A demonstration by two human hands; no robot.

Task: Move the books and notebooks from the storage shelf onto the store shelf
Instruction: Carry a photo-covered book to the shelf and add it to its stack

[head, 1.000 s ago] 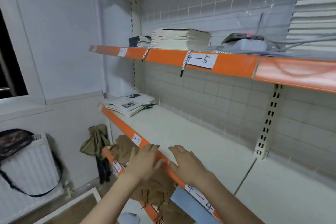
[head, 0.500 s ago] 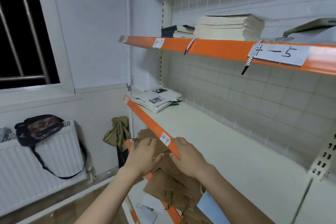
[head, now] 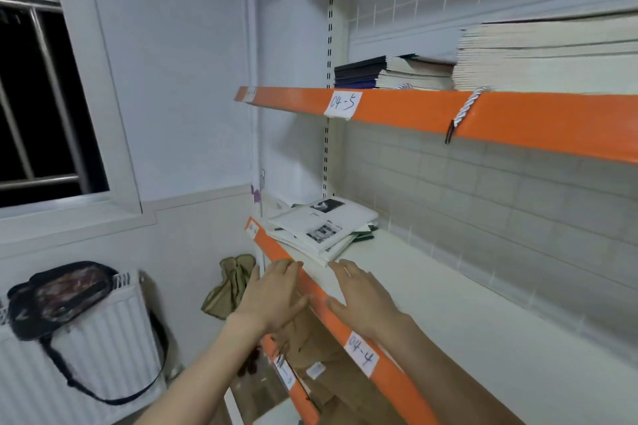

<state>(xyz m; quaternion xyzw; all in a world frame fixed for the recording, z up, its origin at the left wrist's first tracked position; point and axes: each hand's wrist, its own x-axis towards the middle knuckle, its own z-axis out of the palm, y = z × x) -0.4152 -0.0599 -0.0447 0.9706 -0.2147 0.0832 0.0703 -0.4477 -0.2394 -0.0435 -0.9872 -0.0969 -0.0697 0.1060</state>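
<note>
Item: loose booklet pile (head: pixel 322 228) just beyond your flat, empty left hand (head: pixel 276 293) and right hand (head: pixel 362 300); uneven lift risks fanning, spilling.

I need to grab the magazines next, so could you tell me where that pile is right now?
The magazine pile lies at the far left end of the 04-4 shelf, just beyond both open hands, the left and the right.

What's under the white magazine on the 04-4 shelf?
Under the white magazine lie more thin booklets, fanned out, and a dark green edge pokes out at the right. Their covers and how many there are stay hidden.
</note>
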